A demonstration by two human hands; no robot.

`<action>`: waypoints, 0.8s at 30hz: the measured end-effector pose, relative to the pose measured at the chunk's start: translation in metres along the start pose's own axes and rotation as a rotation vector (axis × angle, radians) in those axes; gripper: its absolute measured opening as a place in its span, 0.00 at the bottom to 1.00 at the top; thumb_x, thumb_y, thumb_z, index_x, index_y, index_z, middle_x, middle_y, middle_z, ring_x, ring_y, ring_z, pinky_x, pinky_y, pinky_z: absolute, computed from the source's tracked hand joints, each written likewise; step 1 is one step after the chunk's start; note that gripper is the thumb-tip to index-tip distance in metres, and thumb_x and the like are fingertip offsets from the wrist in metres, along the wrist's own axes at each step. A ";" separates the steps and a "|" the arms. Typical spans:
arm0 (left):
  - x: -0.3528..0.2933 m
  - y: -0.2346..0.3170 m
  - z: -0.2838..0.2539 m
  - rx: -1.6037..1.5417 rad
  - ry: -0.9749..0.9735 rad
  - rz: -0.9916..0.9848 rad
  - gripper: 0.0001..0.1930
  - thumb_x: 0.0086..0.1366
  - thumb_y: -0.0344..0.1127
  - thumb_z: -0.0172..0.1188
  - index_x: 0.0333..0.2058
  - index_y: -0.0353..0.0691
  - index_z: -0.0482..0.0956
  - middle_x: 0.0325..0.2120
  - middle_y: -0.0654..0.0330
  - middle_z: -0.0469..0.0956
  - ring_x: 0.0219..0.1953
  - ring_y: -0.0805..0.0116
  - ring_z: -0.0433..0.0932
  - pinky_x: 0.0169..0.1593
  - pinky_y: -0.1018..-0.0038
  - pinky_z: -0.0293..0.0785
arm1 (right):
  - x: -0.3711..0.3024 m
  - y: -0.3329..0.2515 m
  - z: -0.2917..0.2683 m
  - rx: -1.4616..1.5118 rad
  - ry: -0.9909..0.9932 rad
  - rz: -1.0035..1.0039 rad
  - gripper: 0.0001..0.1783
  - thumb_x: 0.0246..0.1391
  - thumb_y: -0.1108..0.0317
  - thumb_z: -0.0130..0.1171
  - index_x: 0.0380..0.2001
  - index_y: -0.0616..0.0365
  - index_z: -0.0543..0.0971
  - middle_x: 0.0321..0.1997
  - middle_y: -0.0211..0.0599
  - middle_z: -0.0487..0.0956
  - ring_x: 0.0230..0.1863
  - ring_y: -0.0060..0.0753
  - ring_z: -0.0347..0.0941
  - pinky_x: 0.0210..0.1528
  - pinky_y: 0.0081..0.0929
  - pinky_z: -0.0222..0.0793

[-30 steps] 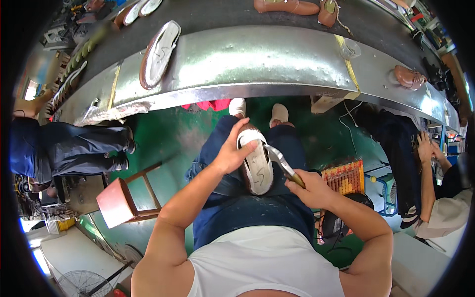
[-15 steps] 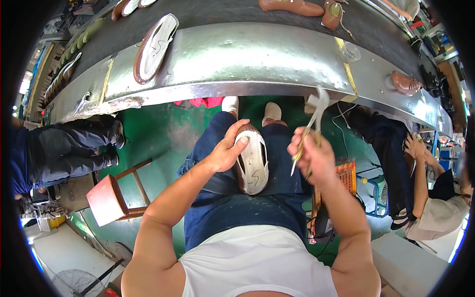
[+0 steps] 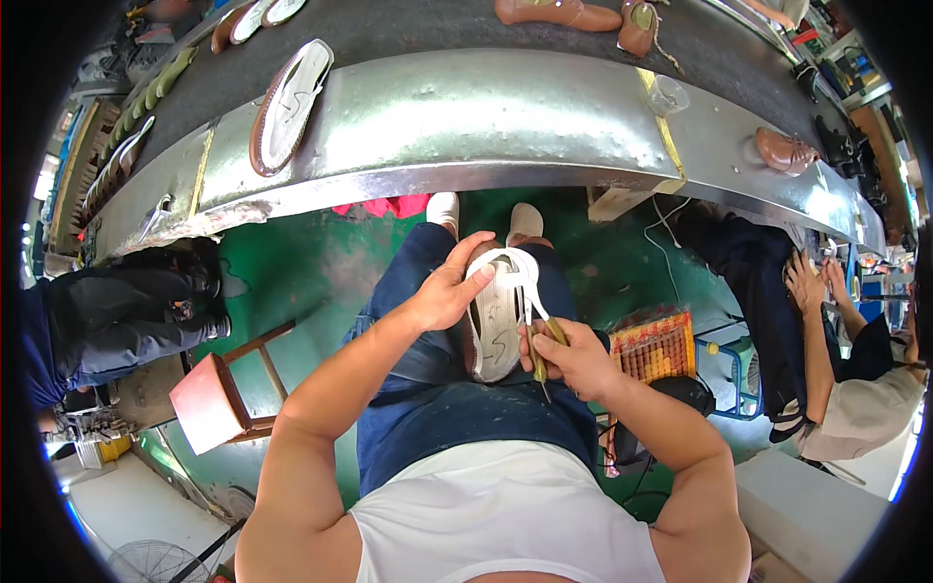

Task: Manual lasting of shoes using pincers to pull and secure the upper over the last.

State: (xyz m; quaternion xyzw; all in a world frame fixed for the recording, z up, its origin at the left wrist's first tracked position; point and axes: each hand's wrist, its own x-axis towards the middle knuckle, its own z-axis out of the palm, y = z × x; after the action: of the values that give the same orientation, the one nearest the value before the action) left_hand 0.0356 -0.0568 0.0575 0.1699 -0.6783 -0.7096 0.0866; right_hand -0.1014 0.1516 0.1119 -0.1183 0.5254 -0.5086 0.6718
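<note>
Gripping the shoe [image 3: 494, 321] at frame centre, the left hand [image 3: 442, 296] steadied it; the right hand [image 3: 573, 358] clenched pincers [image 3: 533, 316], apparently at its sole.

Worn on the head, aimed steeply down over chest and lap. Close to the forearms, which enter from the lower edge; left hand [image 3: 442, 296] and right hand [image 3: 573, 360] near picture centre, over the shoe [image 3: 496, 325] on the knees. Farther off, the metal table [image 3: 466, 117] arches across the top, its straight edge bent by the fisheye. Green floor [image 3: 311, 272] below. Dark rim all round. Only one view, upright, unmirrored.
</note>
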 end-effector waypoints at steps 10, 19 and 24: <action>0.009 0.009 0.001 0.179 0.025 -0.055 0.28 0.73 0.47 0.52 0.65 0.40 0.60 0.54 0.52 0.73 0.58 0.65 0.70 0.62 0.71 0.65 | 0.007 -0.024 -0.032 -0.655 -0.024 -0.025 0.11 0.62 0.65 0.55 0.41 0.63 0.75 0.34 0.36 0.81 0.29 0.22 0.74 0.32 0.24 0.72; 0.012 0.002 0.003 0.132 0.033 -0.052 0.26 0.73 0.43 0.54 0.64 0.39 0.62 0.52 0.55 0.75 0.55 0.68 0.71 0.60 0.72 0.66 | 0.017 -0.017 -0.035 -0.656 0.057 0.024 0.12 0.63 0.65 0.56 0.41 0.64 0.76 0.28 0.36 0.80 0.27 0.26 0.75 0.32 0.29 0.72; 0.014 -0.013 -0.001 0.020 0.021 -0.042 0.25 0.72 0.39 0.56 0.64 0.40 0.63 0.52 0.56 0.74 0.54 0.71 0.71 0.59 0.73 0.67 | 0.043 0.032 -0.039 -0.871 0.223 -0.389 0.13 0.62 0.65 0.57 0.42 0.65 0.76 0.31 0.48 0.80 0.33 0.46 0.78 0.37 0.38 0.73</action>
State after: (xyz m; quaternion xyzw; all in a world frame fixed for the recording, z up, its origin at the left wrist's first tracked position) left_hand 0.0244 -0.0621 0.0429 0.1923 -0.6808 -0.7026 0.0772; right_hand -0.1183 0.1463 0.0486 -0.4292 0.7262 -0.3671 0.3920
